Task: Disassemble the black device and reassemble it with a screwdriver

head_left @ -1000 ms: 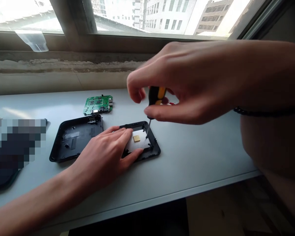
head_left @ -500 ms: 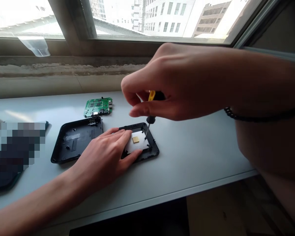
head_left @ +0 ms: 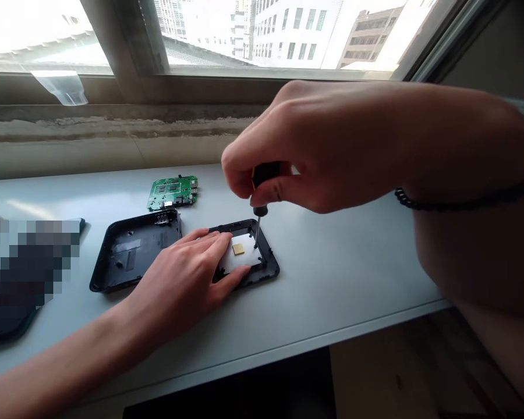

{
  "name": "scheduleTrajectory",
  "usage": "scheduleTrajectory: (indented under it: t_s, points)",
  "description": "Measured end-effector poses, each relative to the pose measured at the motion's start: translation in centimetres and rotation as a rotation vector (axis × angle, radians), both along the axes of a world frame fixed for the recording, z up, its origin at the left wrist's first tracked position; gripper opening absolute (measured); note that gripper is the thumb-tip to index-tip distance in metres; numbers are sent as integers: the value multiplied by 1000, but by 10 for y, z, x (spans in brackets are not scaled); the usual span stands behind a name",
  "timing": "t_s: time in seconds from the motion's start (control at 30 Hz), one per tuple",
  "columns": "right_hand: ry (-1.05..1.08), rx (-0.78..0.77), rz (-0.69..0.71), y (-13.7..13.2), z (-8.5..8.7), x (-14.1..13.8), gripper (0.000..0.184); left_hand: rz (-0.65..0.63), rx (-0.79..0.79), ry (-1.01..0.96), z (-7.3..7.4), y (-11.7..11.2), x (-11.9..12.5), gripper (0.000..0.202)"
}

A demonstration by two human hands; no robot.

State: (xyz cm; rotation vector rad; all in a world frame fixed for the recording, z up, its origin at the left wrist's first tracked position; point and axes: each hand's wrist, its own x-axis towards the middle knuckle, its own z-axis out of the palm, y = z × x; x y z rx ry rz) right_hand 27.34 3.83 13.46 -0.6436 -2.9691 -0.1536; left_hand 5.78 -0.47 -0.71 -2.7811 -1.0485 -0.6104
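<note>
My right hand is closed around the dark handle of a screwdriver. Its thin shaft slants down, with the tip at a hole near the right edge of a silvery metal plate. A small tan square pad lies on that plate. The plate sits inside a shallow black plastic cover lying flat. My left hand grips the cover from its left side, thumb at the near edge and fingers across the plate and far edge. It hides the cover's left part.
Behind my left hand lies a deeper black case half with metal springs inside. A green circuit board rests beyond it. A dark, partly pixelated device is at the left on the white tabletop. A window stands behind.
My right fingers have turned the screwdriver handle, and its yellow part is now mostly hidden. The shaft stands more upright. My left hand stays on the cover.
</note>
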Motion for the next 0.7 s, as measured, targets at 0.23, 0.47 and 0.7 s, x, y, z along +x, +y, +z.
scheduleTrajectory:
  t_s: [0.23, 0.47, 0.7]
  points:
    - [78, 22, -65, -3, -9, -9, 36, 23, -19, 8, -2, 0, -1, 42]
    - [128, -71, -60, 1, -15, -11, 19, 74, -75, 47, 1, -1, 0, 38]
    - [29, -49, -9, -5, -9, -5, 4, 94, -133, 80, 5, -1, 1, 38]
